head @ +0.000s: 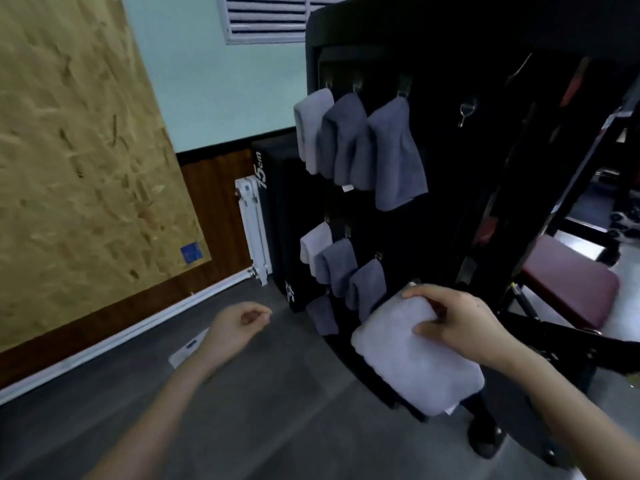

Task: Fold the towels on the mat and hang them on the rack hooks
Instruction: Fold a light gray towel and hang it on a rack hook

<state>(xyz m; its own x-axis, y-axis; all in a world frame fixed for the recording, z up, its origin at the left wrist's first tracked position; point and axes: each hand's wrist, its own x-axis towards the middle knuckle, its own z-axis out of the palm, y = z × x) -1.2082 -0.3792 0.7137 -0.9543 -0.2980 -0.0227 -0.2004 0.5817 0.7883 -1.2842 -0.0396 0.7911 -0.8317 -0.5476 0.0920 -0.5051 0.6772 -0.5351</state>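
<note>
A black rack stands ahead on the right with rows of hooks. Three grey towels hang from the top row, and several more towels hang lower down. My right hand grips the upper edge of a folded white towel, held just in front of the rack's lower right part. One bare hook shows right of the top row. My left hand hovers to the left over the floor, fingers curled in, holding nothing.
A dark red padded bench and gym frame stand right of the rack. A white radiator and black mats lean by the wall behind. A white card lies on the grey floor.
</note>
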